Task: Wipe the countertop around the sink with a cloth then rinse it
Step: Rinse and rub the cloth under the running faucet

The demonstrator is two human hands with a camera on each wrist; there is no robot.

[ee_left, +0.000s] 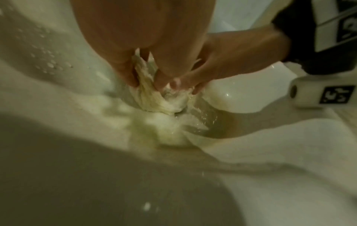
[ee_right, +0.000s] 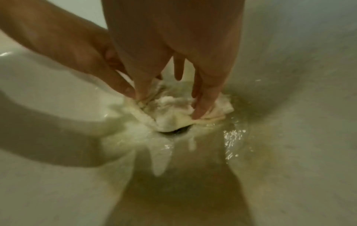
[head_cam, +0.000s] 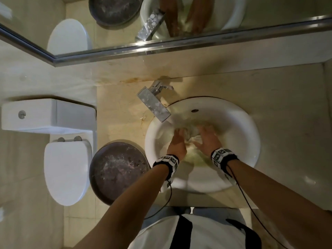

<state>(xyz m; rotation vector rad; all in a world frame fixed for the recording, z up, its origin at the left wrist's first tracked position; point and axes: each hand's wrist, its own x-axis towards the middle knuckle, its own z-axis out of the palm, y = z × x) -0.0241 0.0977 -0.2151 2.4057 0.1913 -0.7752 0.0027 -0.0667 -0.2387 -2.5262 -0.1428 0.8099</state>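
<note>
Cloth [ee_right: 170, 113] is a pale cream-yellow, sink [head_cam: 239, 126] plain white with yellowish water. Bench [head_cam: 287, 108] is beige marble with rusty orange stains along its back edge. Wristbands [head_cam: 166, 161] are black with black-and-white square markers. Basin [head_cam: 117, 169] is dark grey-purple.

Both hands, left [head_cam: 177, 142] and right [head_cam: 208, 139], reach down, fingertips pinching together.

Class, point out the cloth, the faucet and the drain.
cloth [ee_right: 170, 111]: right wrist view, bunched middle.
faucet [head_cam: 154, 105]: head view, top of the spout.
drain [ee_right: 178, 131]: right wrist view, dark exposed edge.
</note>
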